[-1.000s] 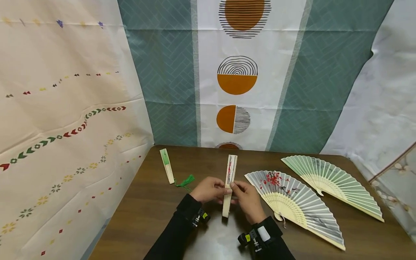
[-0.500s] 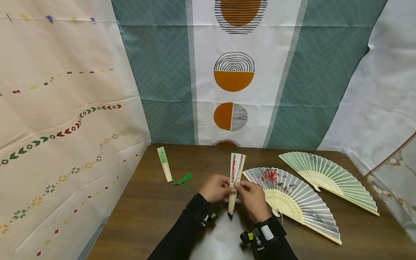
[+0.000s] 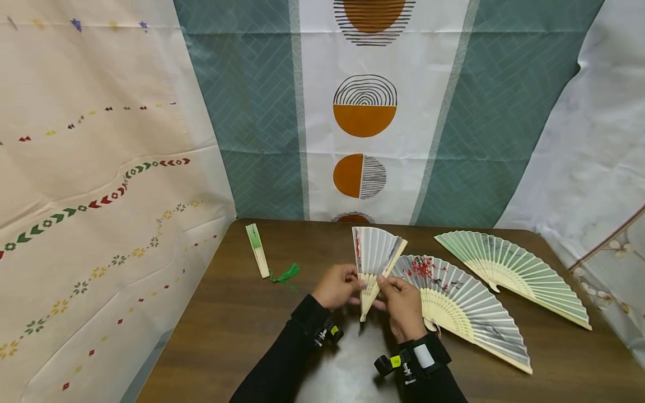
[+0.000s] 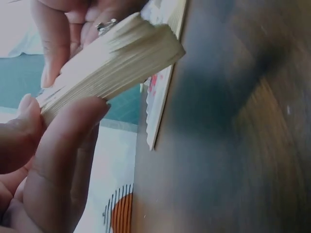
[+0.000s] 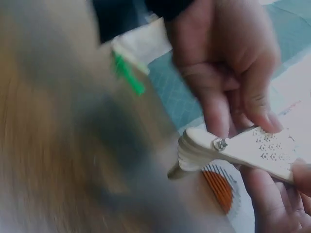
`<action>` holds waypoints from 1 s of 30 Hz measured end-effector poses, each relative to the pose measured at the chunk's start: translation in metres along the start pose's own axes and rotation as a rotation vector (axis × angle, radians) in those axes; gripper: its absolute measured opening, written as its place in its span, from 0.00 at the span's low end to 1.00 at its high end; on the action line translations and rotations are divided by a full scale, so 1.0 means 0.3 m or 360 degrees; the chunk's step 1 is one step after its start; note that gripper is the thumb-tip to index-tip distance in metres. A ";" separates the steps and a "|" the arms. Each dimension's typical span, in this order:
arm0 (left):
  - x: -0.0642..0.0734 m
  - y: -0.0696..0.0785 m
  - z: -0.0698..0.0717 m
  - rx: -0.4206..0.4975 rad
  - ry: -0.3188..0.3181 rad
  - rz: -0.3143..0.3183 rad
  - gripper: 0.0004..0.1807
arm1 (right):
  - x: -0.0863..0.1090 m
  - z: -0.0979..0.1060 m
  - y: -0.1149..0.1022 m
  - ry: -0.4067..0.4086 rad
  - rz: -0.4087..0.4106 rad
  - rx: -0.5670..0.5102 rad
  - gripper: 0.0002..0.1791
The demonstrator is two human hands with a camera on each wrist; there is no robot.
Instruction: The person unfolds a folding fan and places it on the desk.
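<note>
The held fan (image 3: 377, 254), a folded strip a second ago, now spreads from twelve to one o'clock; in the head view its one-o'clock edge hides a tip of the blossom fan (image 3: 450, 307). The left hand (image 3: 336, 286) and right hand (image 3: 405, 307) sit farther toward three o'clock.

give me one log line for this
left hand: pinches partly spread fan | right hand: pinches it too | table right: blossom fan, green fan, both spread | table left: folded fan

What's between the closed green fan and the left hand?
The green tassel, on the table between the closed green fan and the left hand; the head view shows it.
</note>
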State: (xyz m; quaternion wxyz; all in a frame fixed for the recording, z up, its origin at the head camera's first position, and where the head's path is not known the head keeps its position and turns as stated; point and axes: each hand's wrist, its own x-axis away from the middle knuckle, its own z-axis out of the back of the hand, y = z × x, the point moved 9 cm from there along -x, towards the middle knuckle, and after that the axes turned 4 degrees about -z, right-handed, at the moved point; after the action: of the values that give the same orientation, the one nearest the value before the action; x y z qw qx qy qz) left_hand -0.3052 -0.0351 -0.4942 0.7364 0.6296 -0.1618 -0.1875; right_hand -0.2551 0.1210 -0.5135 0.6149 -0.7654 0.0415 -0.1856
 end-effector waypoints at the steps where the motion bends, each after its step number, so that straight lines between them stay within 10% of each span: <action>1: -0.001 0.000 0.000 0.0020 0.0010 0.0005 0.07 | -0.002 0.003 0.002 0.0005 -0.0011 -0.0022 0.13; 30: -0.007 -0.001 0.021 0.0603 0.0388 -0.0041 0.09 | -0.001 0.071 0.001 0.0264 0.0091 -0.0562 0.10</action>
State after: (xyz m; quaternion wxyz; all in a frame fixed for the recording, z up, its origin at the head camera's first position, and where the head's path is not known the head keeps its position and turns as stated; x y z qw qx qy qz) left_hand -0.3103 -0.0396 -0.4934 0.6166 0.7767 -0.0959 -0.0856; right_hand -0.2482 0.1409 -0.5175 0.4704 -0.8420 0.1458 -0.2204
